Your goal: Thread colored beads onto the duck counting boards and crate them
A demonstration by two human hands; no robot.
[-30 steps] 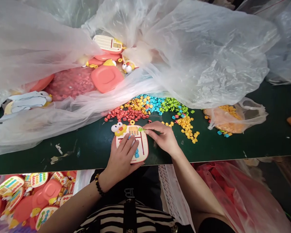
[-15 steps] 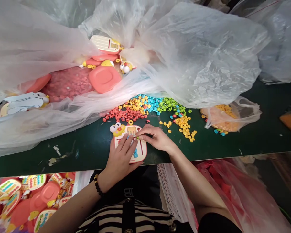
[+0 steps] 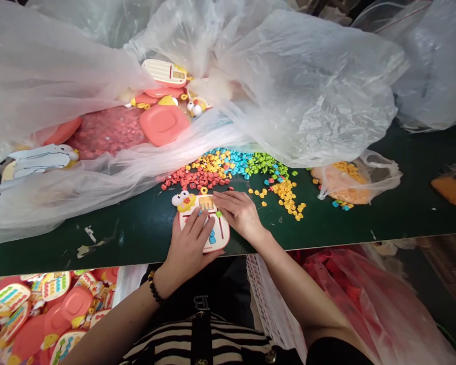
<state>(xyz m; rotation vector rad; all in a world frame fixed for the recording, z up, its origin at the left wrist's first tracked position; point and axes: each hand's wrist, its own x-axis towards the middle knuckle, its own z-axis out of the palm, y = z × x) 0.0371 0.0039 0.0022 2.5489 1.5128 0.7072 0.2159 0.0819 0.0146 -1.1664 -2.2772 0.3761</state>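
Observation:
A white toy board (image 3: 222,238) with a red rim and a yellow duck head (image 3: 185,201) lies at the table's front edge. My left hand (image 3: 190,248) rests over its left part, fingers on its face and thumb along the lower edge, holding it. My right hand (image 3: 241,213) is at the board's upper right, its fingers close together beside the small window; whether they pinch anything is hidden. A green piece (image 3: 219,214) sits on the board just below the right fingers. Blue pieces (image 3: 212,236) show lower on the board.
Behind the board lie heaps of red (image 3: 197,179), yellow (image 3: 287,195), blue (image 3: 240,161) and green pieces (image 3: 266,163). Large clear plastic bags (image 3: 307,91) cover the back. A small bag of orange pieces (image 3: 342,185) lies right. Finished-looking toys (image 3: 57,309) fill the lower left.
My right hand has shifted slightly up on the board, its fingertips off the green piece, which now shows fully. My left hand stays in place. The view has shifted slightly.

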